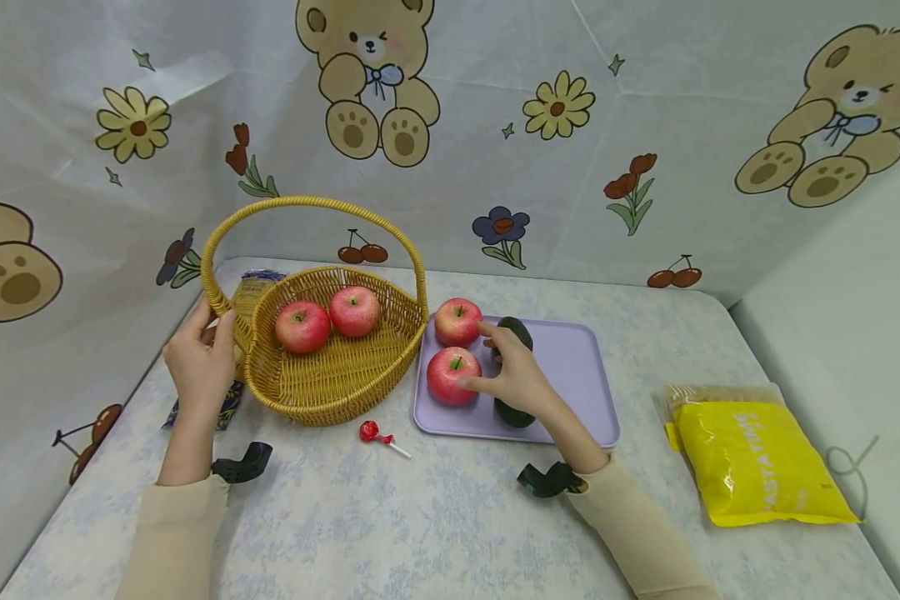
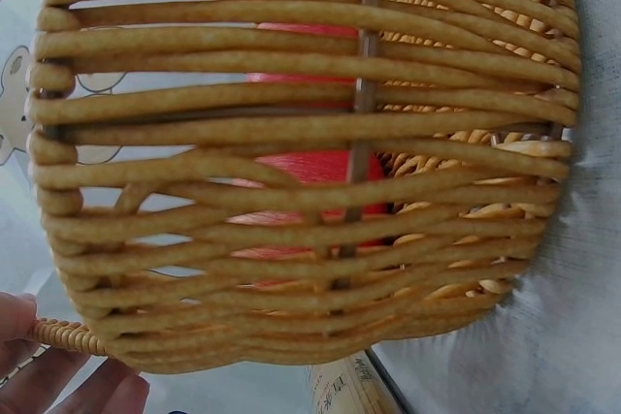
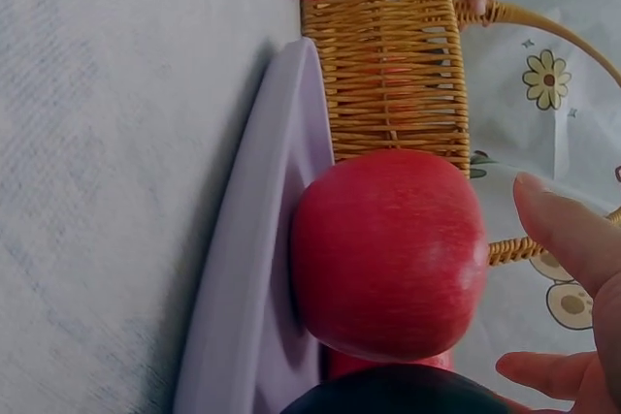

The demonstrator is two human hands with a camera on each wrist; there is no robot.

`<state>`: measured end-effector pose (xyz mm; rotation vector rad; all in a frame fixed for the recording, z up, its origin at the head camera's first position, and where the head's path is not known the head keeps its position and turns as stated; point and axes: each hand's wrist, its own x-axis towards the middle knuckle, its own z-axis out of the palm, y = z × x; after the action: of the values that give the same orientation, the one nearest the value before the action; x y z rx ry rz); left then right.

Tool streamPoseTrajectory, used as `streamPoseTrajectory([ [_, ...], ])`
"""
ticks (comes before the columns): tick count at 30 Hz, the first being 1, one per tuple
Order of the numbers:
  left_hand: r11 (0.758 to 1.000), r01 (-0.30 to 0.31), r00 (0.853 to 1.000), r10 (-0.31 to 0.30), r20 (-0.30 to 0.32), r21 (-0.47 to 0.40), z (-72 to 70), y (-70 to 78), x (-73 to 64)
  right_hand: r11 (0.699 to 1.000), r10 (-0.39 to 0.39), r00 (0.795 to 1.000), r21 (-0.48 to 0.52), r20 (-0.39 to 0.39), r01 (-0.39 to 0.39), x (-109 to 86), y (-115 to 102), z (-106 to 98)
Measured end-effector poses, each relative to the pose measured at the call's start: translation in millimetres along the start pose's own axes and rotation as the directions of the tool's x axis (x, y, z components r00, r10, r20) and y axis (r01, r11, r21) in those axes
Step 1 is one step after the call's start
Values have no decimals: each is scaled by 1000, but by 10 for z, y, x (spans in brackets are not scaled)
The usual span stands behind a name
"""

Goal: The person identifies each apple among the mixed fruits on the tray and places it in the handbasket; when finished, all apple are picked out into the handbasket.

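Note:
At the left, my left hand point(image 1: 198, 354) grips the base of the handle of a wicker basket point(image 1: 345, 383). Two red apples point(image 1: 302, 327) lie inside the basket; the left wrist view shows red through its woven side point(image 2: 291, 172). My right hand point(image 1: 516, 375) hovers over the lilac tray point(image 1: 577, 367), thumb and fingers spread, near the front apple point(image 1: 450, 379). In the right wrist view that apple point(image 3: 388, 254) appears apart from the fingers. Another apple point(image 1: 457, 322) sits behind it. Two dark green, avocado-like fruits point(image 1: 514, 414) lie partly hidden under the right hand.
A red-wrapped lollipop point(image 1: 370, 431) lies on the table between basket and tray. To the right is a yellow pasta bag point(image 1: 765, 458). A partly hidden package point(image 1: 228, 404) lies behind and left of the basket. A patterned cloth point(image 1: 450, 192) hangs at the back.

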<state>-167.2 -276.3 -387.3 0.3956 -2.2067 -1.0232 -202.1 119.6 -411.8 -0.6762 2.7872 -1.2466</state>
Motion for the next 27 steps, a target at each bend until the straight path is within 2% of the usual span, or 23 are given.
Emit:
streamPoseTrajectory([
  [9,1000,6,1000,-6,-2,5,4,0,4,995,5,1000,-98,8,-4,-12,-2,75],
  [16,1000,2,1000,-2,3,0,3,-8,3,990,47,999,-135,29,-42,-23,-22,98],
  [27,1000,3,1000,-3,3,-6,-2,1,-3,968,74,994,-245,77,-53,-25,-51,104],
])
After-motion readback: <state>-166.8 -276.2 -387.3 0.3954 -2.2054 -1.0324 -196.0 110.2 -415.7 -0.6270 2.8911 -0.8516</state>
